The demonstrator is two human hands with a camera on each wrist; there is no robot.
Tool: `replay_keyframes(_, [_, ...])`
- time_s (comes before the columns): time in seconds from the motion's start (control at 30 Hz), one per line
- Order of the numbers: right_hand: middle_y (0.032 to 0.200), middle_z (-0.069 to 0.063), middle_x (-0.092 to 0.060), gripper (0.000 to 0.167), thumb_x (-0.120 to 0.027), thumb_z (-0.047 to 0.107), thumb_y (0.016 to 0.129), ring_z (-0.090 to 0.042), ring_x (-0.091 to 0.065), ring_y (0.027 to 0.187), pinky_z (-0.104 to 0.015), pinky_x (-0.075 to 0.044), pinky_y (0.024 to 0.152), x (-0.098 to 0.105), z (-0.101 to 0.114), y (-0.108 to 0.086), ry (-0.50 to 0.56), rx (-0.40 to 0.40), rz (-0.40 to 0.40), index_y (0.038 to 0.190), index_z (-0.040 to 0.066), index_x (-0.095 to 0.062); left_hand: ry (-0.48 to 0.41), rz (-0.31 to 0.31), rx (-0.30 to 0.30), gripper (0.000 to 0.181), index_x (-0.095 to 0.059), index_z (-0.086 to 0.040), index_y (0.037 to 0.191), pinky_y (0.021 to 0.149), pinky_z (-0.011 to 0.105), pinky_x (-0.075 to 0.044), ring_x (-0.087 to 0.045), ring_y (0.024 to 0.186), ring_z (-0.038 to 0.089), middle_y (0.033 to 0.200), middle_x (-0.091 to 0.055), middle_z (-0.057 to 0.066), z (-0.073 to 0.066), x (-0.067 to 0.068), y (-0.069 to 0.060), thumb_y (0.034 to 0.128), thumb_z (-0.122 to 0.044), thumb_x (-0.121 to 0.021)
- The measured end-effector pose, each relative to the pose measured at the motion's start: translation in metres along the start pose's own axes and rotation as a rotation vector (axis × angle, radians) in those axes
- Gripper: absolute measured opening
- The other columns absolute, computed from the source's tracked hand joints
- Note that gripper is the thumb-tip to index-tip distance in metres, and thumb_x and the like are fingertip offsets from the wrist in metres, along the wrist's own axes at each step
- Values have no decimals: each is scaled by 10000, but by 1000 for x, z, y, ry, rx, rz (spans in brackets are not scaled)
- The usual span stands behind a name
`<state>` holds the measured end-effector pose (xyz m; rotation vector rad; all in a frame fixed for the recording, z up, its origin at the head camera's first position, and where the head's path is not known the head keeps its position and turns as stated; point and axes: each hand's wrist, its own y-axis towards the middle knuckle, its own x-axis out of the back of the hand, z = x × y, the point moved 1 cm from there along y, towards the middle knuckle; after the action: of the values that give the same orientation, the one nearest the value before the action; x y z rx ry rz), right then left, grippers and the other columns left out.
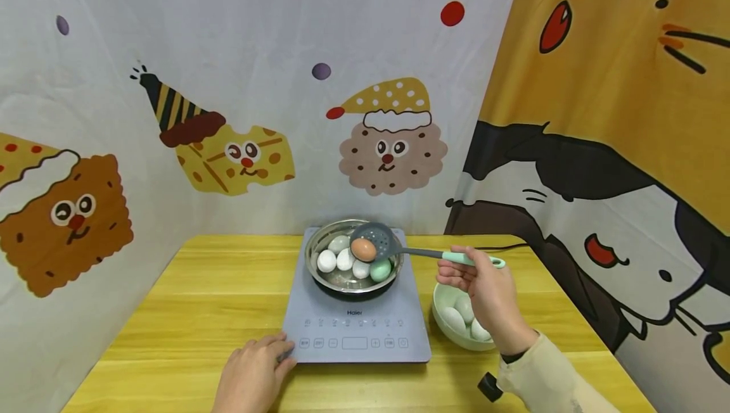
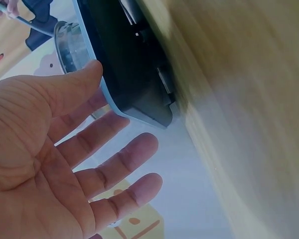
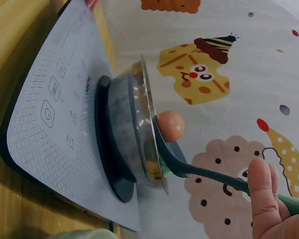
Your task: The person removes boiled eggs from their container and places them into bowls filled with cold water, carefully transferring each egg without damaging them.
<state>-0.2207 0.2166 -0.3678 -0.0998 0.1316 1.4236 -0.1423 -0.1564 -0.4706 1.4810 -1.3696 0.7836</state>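
Observation:
My right hand [image 1: 485, 283] grips the mint-green handle of a grey slotted skimmer [image 1: 422, 252]. A brown egg [image 1: 363, 249] rests in the skimmer's bowl, above the rim of a steel pan [image 1: 310, 267] in the head view. Inside the pan lie several white eggs [image 1: 327, 261] and a green egg [image 1: 380, 270]. The right wrist view shows the brown egg [image 3: 170, 125] from the side, raised over the rim. My left hand [image 1: 253, 372] touches the front left corner of the induction cooktop [image 1: 353, 330]. Its fingers [image 2: 134, 152] are extended, the thumb against the cooktop's edge.
A pale green bowl [image 1: 439, 311] with several pale eggs stands right of the cooktop, partly under my right forearm. A small black object [image 1: 489, 387] lies near the right sleeve. Behind the wooden table [image 1: 228, 292] hangs a cartoon-printed curtain [image 1: 256, 33]. A black cable [image 1: 502, 247] runs along the back.

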Motion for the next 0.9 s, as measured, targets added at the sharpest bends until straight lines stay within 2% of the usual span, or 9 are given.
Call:
replay_keyframes(0.37, [940,-73,-843,359,-428,263,1166,-190,-828,835,-370,-685,821,23,10,-3,42,45,-12,1142,81,-735,-7,5,8,252,-842,-164,1083,897,613,-596,-757,1107,381,1249,-799,83,0,-1,0,855,-259,-895])
replay_keyframes(0.67, [959,-76,-844,336,-440,268,1164,-196,-831,831,-364,-684,809,47,17,-7,25,51,-5,1134,113,-737,-5,-4,1,248,-842,-160,1080,900,624,-595,-757,1102,390,1252,-798,90,-1,0,0,856,-253,-894])
replay_keyframes(0.9, [932,-83,-845,336,-491,243,1154,-207,-832,794,-371,-685,757,63,21,-12,33,80,2,1070,149,-802,-5,1,2,244,-844,-157,1079,892,613,-599,-759,1093,386,1248,-800,90,-1,1,0,858,-249,-894])
